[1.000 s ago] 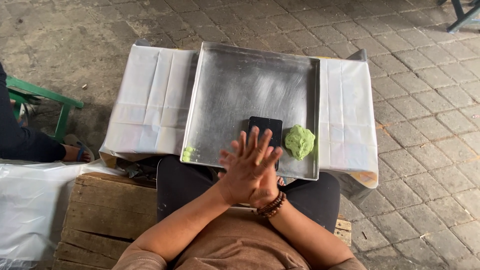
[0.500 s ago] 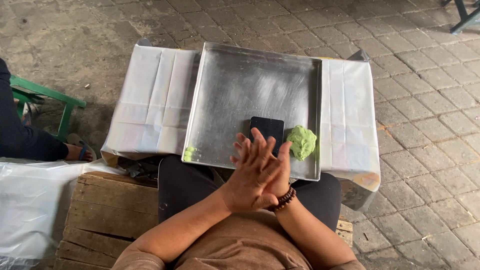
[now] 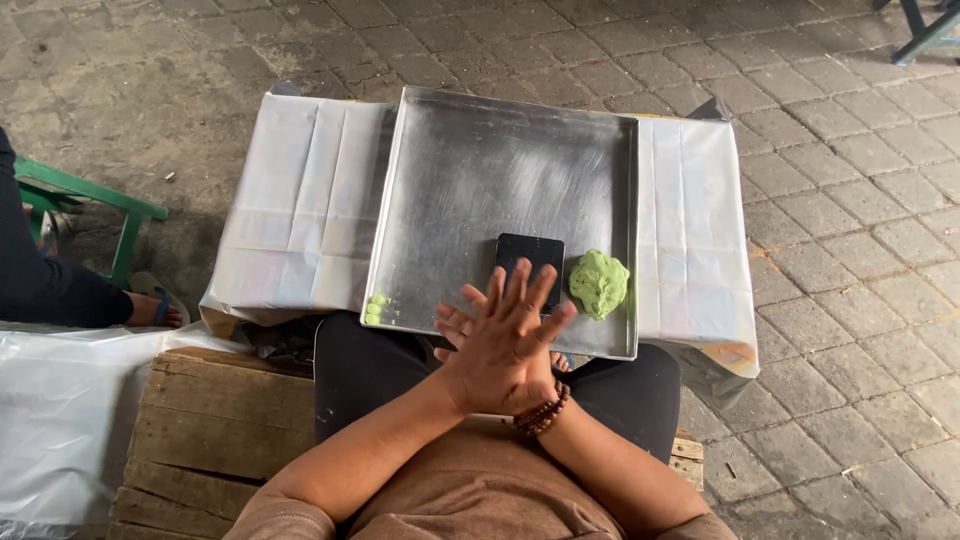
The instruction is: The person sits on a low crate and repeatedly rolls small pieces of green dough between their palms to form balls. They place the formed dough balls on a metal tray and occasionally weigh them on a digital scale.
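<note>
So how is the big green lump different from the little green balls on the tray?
The big green lump is one rough, bumpy mound; the little green balls are several small, smooth, round pieces. The lump lies near the tray's right edge beside the black square block, while the balls sit in the near left corner. The left hand and right hand, pressed together, are nearer the lump. Both are the same green and rest on the tray.

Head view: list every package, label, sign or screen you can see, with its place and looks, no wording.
Small black rectangular slab with a glossy face, possibly a screen: lies flat on the square silver metal tray, near its front edge, left of the green dough lump, just beyond the pressed-together hands.
No package, label or sign shows.
</note>
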